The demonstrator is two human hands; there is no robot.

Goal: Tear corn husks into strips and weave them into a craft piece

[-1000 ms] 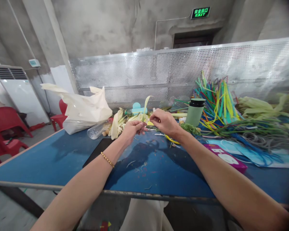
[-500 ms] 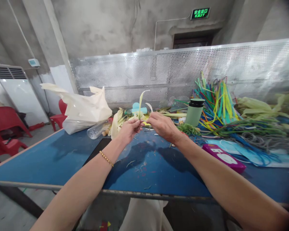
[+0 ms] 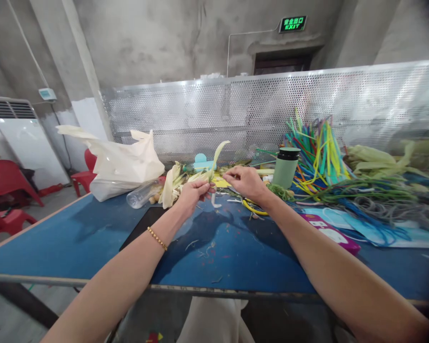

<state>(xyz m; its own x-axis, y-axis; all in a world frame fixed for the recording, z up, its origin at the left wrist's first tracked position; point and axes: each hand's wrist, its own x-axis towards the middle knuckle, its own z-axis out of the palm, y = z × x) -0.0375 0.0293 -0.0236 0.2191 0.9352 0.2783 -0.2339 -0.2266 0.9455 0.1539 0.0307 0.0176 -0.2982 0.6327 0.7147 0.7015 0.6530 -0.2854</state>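
Observation:
My left hand [image 3: 193, 196], with a gold bead bracelet on its wrist, pinches a pale green corn husk strip [image 3: 219, 155]. The strip's upper end rises from the fingertips and curls to the right. Below these fingers hangs a whitish narrow strip [image 3: 214, 200]. A short gap to the right, my right hand [image 3: 249, 183] is closed with its fingertips bent together, apart from the husk. Whether anything thin sits between them is hidden. More corn husks [image 3: 171, 186] lie just left of my left hand. Behind the hands is a yellow piece [image 3: 220, 182].
On the blue table [image 3: 103, 247] stand a white plastic bag [image 3: 125, 164], a clear bottle [image 3: 139, 195] and a green tumbler [image 3: 286, 169]. Colourful strips [image 3: 323, 152], green cords [image 3: 364, 190] and a purple box [image 3: 338, 233] occupy the right. A perforated metal panel [image 3: 186, 114] closes the back.
My right hand has moved away to the right from my left hand. The whitish strip now hangs below my left hand, and the upright husk strip leans further right.

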